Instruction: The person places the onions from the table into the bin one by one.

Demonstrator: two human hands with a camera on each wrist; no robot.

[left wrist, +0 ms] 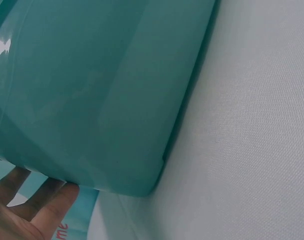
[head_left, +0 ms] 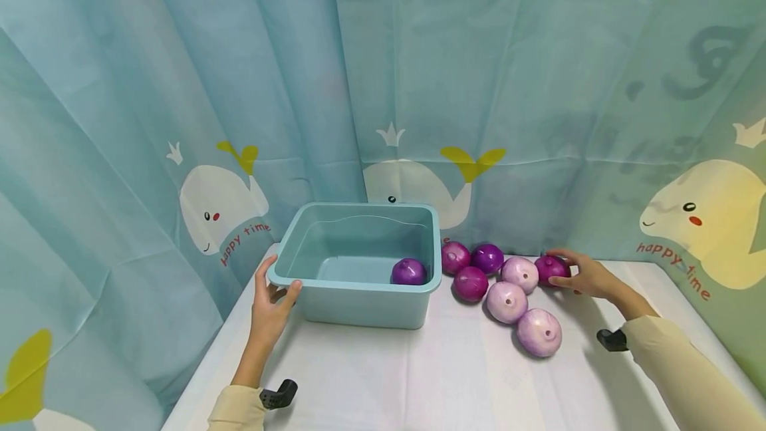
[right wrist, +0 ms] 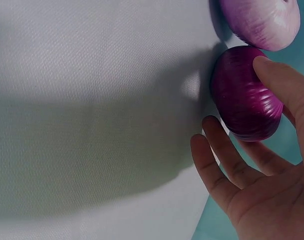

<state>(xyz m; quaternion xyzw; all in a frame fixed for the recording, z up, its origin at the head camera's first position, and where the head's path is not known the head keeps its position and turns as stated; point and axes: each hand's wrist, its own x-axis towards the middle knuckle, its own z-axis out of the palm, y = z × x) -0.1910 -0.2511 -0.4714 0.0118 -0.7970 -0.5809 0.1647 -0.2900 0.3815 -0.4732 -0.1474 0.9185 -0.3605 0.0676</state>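
A teal plastic bin (head_left: 365,304) stands on the table, with one purple onion (head_left: 409,271) inside at its right end. My left hand (head_left: 272,304) grips the bin's front left corner, thumb on the rim and fingers along the outer side wall. At the right, my right hand (head_left: 589,277) holds a dark red onion (right wrist: 244,95) at the back edge of the table. Its thumb (right wrist: 276,75) presses the onion, with a finger partly hidden behind it; two other fingers spread below. A pale onion (head_left: 520,275) touches the held one.
Between bin and right hand lie more onions: a purple one (head_left: 487,259), two magenta ones including the front one (head_left: 470,284), and pale ones (head_left: 539,332). A curtain (head_left: 455,85) with whale prints hangs directly behind the white tabletop (head_left: 443,378).
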